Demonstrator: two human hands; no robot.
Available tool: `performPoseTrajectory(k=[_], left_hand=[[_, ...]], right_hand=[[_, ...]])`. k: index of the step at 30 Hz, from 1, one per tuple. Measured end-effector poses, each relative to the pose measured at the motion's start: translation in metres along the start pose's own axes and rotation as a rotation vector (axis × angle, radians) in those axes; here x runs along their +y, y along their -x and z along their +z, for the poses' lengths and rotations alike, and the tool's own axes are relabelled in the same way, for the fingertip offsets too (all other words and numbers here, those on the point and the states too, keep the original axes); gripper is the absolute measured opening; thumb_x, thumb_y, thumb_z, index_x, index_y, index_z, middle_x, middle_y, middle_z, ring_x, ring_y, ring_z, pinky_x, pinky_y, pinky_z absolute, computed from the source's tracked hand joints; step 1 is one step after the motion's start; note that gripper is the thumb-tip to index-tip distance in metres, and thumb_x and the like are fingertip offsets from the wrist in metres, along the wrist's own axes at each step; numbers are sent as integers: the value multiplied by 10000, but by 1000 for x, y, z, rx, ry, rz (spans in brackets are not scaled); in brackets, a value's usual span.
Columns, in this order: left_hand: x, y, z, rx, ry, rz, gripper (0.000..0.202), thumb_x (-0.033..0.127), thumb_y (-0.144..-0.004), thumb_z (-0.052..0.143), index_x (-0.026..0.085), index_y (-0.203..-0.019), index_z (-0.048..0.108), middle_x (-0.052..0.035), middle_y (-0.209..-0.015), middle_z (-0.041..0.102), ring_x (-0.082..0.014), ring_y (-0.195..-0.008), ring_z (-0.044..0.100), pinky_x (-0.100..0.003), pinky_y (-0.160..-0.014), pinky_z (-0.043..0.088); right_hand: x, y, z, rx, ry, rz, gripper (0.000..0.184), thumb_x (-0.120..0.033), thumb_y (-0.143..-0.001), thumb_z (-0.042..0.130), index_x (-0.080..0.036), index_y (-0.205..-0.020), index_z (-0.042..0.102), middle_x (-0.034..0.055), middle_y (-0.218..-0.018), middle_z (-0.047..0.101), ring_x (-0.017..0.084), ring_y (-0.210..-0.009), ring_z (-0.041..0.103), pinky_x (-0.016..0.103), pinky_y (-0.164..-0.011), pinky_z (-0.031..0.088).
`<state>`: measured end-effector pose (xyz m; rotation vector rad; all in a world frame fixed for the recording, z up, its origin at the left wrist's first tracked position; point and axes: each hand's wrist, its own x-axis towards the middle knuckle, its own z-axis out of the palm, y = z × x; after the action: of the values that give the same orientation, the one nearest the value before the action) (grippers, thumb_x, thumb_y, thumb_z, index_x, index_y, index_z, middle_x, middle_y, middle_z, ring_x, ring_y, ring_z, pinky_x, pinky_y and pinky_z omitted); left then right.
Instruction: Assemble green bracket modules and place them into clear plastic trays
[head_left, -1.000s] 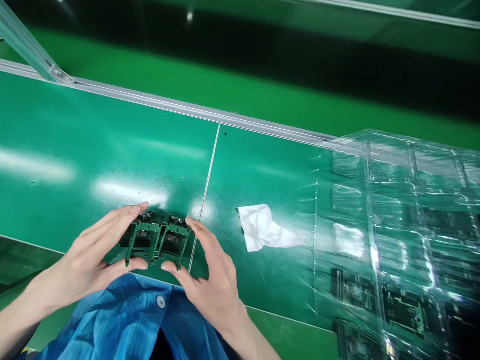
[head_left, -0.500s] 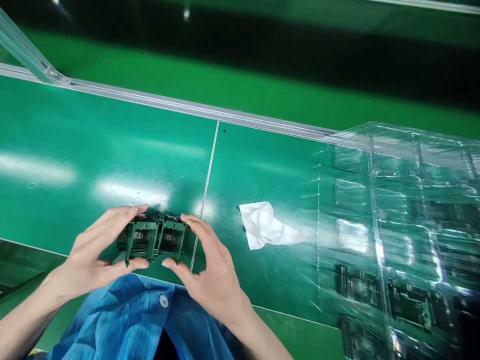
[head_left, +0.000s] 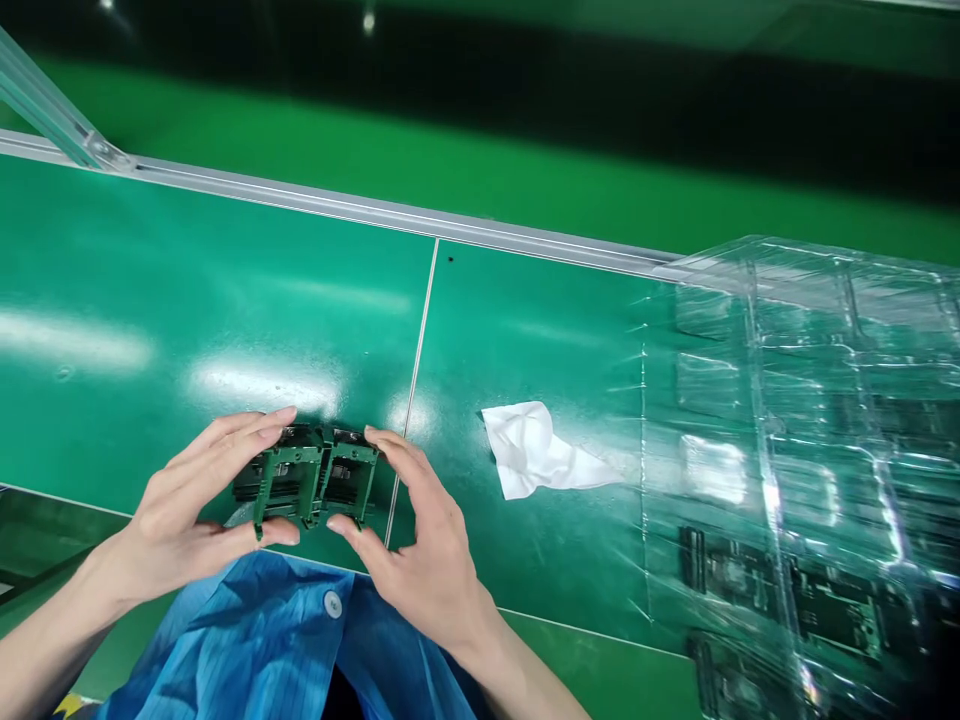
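Two small green circuit-board assemblies with dark parts inside stand side by side at the front of the bench. The left board assembly (head_left: 291, 478) sits in the grip of my left hand (head_left: 184, 510), fingers on its far side and thumb on its near side. My right hand (head_left: 424, 535) holds the right board assembly (head_left: 349, 475) the same way, its fingertips at the far corner and its thumb in front. The two assemblies lie close against each other; whether they are joined I cannot tell.
A crumpled white cloth (head_left: 536, 455) lies right of my hands on the green bench (head_left: 360, 340). Clear plastic trays (head_left: 765, 380) fill the right side, with several dark circuit boards (head_left: 836, 610) in or under them. A metal rail (head_left: 390, 215) runs along the back edge.
Both hands and the board assemblies have barely moved; the view has shifted slightly. Grip and arrangement look the same.
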<state>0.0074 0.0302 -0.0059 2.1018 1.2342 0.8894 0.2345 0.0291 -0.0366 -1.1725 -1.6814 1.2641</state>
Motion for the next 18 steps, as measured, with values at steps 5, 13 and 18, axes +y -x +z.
performPoseTrajectory(k=[5, 13, 18], left_hand=[[-7, 14, 2, 40, 130, -57, 727, 222, -752, 794, 146, -1390, 455, -193, -1302, 572, -312, -1200, 562, -409, -971, 531], [-6, 15, 5, 47, 132, -105, 700, 265, -776, 777, 207, -1394, 454, -148, -1306, 577, -271, -1217, 558, -355, -1003, 519], [-5, 13, 4, 35, 103, -78, 716, 247, -765, 785, 174, -1394, 450, -173, -1286, 583, -291, -1208, 562, -382, -989, 527]], right_hand=[[-10, 2, -1, 18, 168, -83, 618, -206, -863, 645, -207, -1410, 357, 133, -1323, 564, 262, -1221, 564, 429, -1001, 541], [-12, 0, -4, -16, 227, -23, 575, -264, -879, 627, -232, -1401, 389, 99, -1312, 588, 264, -1212, 577, 418, -984, 558], [-9, 0, -6, -33, 183, -6, 568, -277, -880, 635, -232, -1393, 394, 96, -1331, 574, 254, -1230, 563, 410, -1008, 538]])
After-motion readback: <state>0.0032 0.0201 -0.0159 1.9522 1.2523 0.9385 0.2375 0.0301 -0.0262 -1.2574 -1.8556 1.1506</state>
